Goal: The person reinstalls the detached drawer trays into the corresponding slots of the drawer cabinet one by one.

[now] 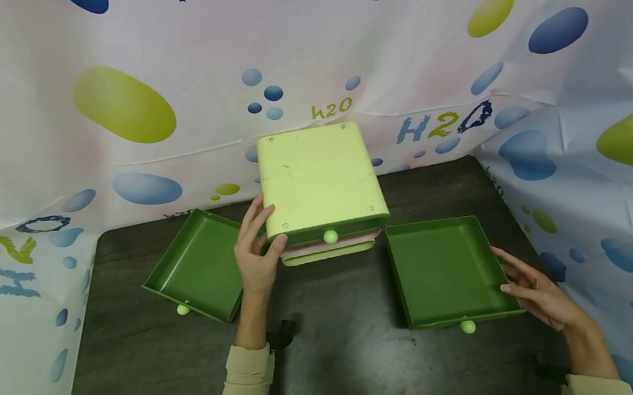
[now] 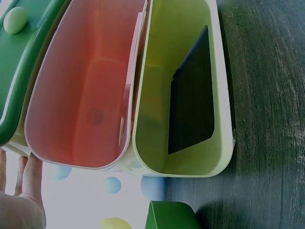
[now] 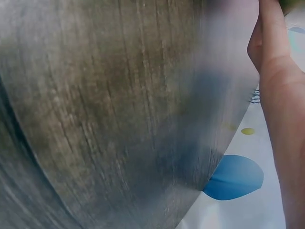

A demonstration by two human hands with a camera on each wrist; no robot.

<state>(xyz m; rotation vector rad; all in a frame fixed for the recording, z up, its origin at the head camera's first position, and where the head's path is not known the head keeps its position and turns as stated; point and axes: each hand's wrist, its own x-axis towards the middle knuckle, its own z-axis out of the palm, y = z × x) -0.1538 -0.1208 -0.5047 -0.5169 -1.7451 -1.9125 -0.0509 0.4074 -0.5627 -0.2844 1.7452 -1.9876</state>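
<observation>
A stacked drawer cabinet has a light green top box (image 1: 320, 178) with a dark green drawer front and round knob (image 1: 330, 237). Beneath it, a pink box (image 2: 90, 86) and a light green box (image 2: 157, 124) show hollow fronts in the left wrist view. My left hand (image 1: 256, 253) rests against the top box's left side, fingers extended, thumb at the front corner. On the right lies a green drawer (image 1: 441, 268). My right hand (image 1: 542, 297) holds that drawer's right wall, thumb over the rim and fingers outside.
Another green drawer (image 1: 198, 270) sits at an angle left of the cabinet, partly behind the left hand. All stand on a dark wood-grain table (image 1: 342, 364). A white curtain (image 1: 183, 33) with coloured ovals surrounds the back and sides.
</observation>
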